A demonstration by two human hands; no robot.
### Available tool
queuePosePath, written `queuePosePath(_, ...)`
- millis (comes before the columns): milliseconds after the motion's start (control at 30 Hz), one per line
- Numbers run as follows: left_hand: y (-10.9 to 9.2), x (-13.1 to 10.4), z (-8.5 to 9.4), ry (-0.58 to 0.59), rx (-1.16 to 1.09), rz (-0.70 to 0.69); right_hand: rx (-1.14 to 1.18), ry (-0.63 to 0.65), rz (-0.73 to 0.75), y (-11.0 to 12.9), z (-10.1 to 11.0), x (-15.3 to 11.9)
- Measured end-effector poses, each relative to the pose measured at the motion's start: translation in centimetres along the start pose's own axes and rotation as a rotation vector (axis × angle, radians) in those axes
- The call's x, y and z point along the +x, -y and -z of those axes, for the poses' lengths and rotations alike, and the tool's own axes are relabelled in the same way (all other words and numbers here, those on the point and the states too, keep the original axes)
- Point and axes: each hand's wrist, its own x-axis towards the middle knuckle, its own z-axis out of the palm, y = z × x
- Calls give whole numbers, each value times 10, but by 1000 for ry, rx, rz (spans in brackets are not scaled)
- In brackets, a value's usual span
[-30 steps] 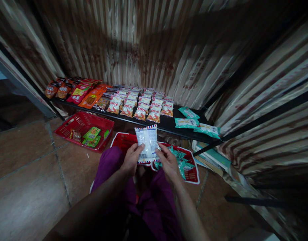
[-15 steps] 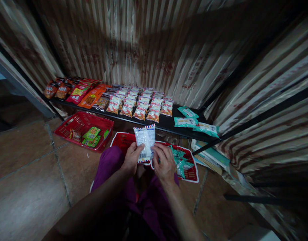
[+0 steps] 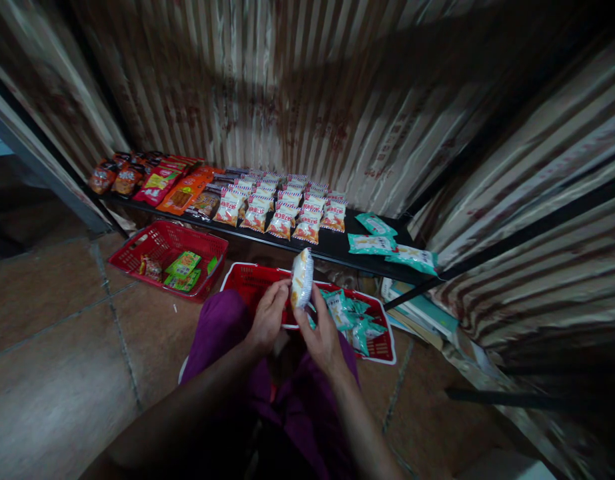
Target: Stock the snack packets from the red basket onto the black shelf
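A white and orange snack packet is held upright and edge-on above the red baskets. My right hand grips it, thumb and fingers around its lower right side. Beside its left edge is my left hand, fingers drawn together; whether it still pinches the packet is hard to tell. Rows of white and orange packets stand on the black shelf in front. Green-and-white packets lie at the shelf's right part. More green packets fill the right red basket.
Orange and red snack bags line the shelf's left end. A red basket with green packets sits on the floor at left, another red basket in the middle. Books lie under the shelf at right, near a black bar.
The packet has turned from its printed back to edge-on and shifted slightly right. My right hand has changed its grip to the packet's lower side.
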Motion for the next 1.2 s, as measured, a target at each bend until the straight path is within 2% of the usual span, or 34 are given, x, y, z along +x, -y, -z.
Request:
queuePosePath(67, 1, -1, 1, -4, 79, -45, 177, 18, -82, 4, -2, 0)
queuePosePath(133, 1, -3, 1, -11, 172, -109, 278, -18, -170, 6, -4, 0)
queuePosePath(233, 1, -7, 0, -6, 296, -202, 443, -151, -324, 7, -8, 0)
queuePosePath(333, 3, -8, 0, -15, 332, -277, 702, -263, -498, 6, -9, -1)
queuePosePath(467, 10, 1, 4, -177, 225, -246, 942, -292, -638, 5, -5, 2)
queuePosePath(567, 15, 10, 6, -215, 65, -103, 1017, -270, -646, 4, -2, 3)
queuePosePath(733, 14, 15, 6, -74, -180, 113, 986, -211, -615, 2, -4, 2)
queuePosePath(933, 8, 10, 1, 93, -253, 128, 929, -220, -591, -2, -5, -1)
queuePosePath(1100, 8, 7, -2, 37, -281, 108, 865, -218, -589, -5, -4, -4)
queuePosePath(1200, 8, 8, -1, 1, -263, 74, 773, -155, -534, -5, -3, -5)
